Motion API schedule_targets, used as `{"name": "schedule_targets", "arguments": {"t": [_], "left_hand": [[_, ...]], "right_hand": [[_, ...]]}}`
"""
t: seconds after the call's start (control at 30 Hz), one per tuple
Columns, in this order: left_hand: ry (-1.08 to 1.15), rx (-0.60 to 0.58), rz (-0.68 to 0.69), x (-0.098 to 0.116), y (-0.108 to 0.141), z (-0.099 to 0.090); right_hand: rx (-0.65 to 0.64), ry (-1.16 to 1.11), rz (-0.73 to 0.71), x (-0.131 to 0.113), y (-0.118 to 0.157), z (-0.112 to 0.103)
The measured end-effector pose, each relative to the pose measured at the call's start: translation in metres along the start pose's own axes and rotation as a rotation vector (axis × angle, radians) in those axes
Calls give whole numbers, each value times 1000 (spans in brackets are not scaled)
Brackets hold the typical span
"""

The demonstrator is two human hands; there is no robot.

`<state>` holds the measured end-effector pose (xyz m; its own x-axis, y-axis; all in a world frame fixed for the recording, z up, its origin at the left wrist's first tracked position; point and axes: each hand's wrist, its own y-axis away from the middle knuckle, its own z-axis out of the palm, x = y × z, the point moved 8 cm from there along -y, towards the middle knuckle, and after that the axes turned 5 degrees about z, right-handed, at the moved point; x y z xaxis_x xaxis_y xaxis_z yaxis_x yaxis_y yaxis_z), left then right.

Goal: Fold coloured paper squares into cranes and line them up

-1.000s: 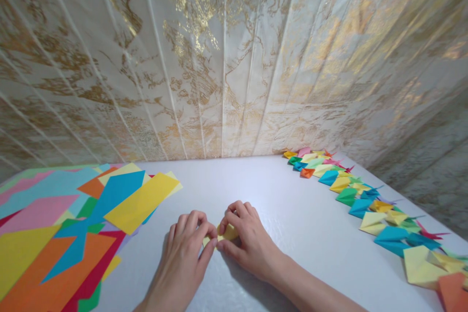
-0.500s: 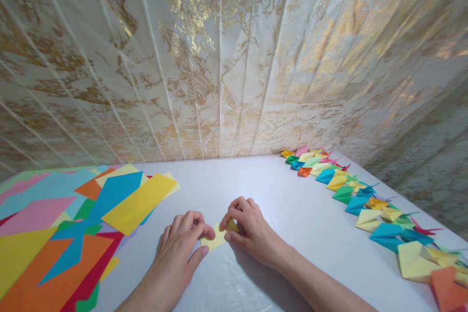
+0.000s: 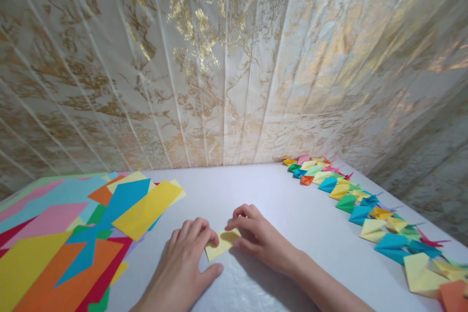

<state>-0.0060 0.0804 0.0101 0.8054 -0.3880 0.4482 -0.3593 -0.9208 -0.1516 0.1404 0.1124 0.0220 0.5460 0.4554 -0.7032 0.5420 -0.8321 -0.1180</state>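
Left hand [image 3: 185, 256] and right hand [image 3: 261, 234], both bare, set apart at the near middle of a smooth white tabletop [image 3: 228, 185]. Between them lies a small, pale yellow, four-sided piece of paper [image 3: 220, 247], flat or nearly so, with a darker patch toward its right end. The left hand is spread: its forefinger reaches the paper's upper left part, while the thumb stands well away from it, below the paper's near edge. The right hand is curved at the opposite end, forefinger by the upper edge and thumb at the right edge, the two tips parted; whether they grip the paper cannot be told.

To the left, an overlapping spread of flat coloured sheets, among them a bright yellow rectangular sheet [image 3: 148, 209] on top at the right, a blue sheet [image 3: 126, 200] beside and partly beneath it, a large orange sheet [image 3: 106, 258] and a pink sheet [image 3: 51, 219]. Along the right side, slanting rows of folded paper pieces [image 3: 391, 247] in blue, green, yellow, orange, pink and red, some with thin pointed tips. Behind the tabletop, a pleated white covering with gold patterning [image 3: 226, 83].
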Motion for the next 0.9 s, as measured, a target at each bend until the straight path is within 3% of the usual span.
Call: {"name": "schedule_targets", "arguments": {"t": [0.17,0.33,0.5,0.57,0.77,0.83,0.9], "left_hand": [[-154,27,74,12,-4,0],[-418,24,189,23,-5,1],[-537,46,301,31,-2,3],[-545,113,360,35,-2,1],[-480,469,574,60,14,-23],[-407,492,550,62,18,-27],[-248,500,441,56,18,-28]], "right_hand": [[-45,139,-66,-17,-1,16],[-17,167,-67,-14,-2,16],[26,209,-71,-13,-4,17],[46,262,-85,-16,-3,18],[121,499,-127,-30,2,21],[104,488,-119,-30,3,21],[98,394,-88,-27,4,18]]}}
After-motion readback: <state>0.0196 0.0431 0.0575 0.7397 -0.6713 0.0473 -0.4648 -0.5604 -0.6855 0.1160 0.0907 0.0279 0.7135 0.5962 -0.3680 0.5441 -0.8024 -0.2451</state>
